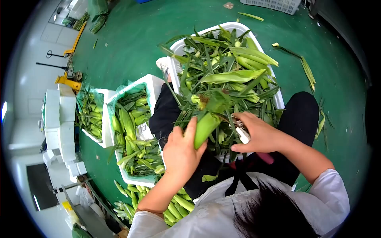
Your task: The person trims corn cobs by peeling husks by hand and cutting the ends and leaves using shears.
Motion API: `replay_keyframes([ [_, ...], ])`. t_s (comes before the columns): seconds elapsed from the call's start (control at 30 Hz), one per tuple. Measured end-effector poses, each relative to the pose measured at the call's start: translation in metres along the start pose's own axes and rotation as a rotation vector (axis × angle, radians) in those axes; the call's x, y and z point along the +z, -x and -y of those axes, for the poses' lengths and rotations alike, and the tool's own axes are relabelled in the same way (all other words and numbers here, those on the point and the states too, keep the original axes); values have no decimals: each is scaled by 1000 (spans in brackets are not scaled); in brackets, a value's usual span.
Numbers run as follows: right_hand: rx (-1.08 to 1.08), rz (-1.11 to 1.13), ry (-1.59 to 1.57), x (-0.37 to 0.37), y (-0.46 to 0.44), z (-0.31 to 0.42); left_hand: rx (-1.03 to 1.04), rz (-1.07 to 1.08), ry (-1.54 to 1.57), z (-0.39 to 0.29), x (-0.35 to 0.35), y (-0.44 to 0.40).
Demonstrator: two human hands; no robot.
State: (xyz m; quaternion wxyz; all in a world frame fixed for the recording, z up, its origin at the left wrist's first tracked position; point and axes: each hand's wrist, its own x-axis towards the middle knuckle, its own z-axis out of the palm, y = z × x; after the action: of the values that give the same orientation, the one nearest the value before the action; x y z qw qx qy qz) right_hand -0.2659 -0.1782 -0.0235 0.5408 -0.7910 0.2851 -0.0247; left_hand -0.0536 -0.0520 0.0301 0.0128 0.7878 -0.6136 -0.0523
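Husks [234, 76] and long green leaves are heaping up to the rim of a white plastic basket [281, 99], which is standing on the green floor [131, 43] between the person's black-clad knees. Several leafy pieces are lying across the top of the heap and hanging over the basket's edge. Above the near part of the heap, the left hand [181, 148] is gripping a green corn ear [206, 129], its fingers and thumb curling around the sides, while the ear's leafy end is pointing toward the basket. Just beside it, the right hand [258, 134] is pinching a white-handled tool [243, 135] between thumb and fingers; the tool's working end is partly hiding among the leaves, so its exact kind is unclear.

To the left of the basket, a foam box with a green plastic liner [152, 85] is holding unhusked corn and leaves. Beyond it, another foam box [107, 123] is holding more green ears, and a nearer foam box [137, 181] is carrying leafy corn up to its rim. Closer to the person, a pile of green ears [174, 212] is lying beside the left arm. Farther off, white foam boxes [52, 109] are standing stacked near a yellow pallet jack [73, 84], and a pale slatted crate [274, 4] is resting at the far edge of the floor.
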Motion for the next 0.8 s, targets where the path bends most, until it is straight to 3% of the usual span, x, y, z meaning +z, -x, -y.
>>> replay_keyframes([
  [0.2,-92,-248,126,8,2,-13,41,9,-74,-13,6,-7],
  [0.23,-7,-193,58,3,5,-10,40,22,-57,-12,3,-8],
  [0.3,56,-63,-198,-1,11,-14,36,114,22,-7,-1,-8],
  [0.4,104,21,-674,4,25,-18,-49,242,440,8,-2,-8],
  [0.43,303,51,-976,-1,32,-3,-108,327,708,20,4,-7],
  [0.53,211,62,-979,10,42,-16,-250,561,1417,41,12,0],
  [0.7,-12,279,-694,27,44,-14,-208,768,1625,38,9,5],
  [0.8,-227,196,-553,24,29,-11,-130,1038,1611,39,17,5],
])
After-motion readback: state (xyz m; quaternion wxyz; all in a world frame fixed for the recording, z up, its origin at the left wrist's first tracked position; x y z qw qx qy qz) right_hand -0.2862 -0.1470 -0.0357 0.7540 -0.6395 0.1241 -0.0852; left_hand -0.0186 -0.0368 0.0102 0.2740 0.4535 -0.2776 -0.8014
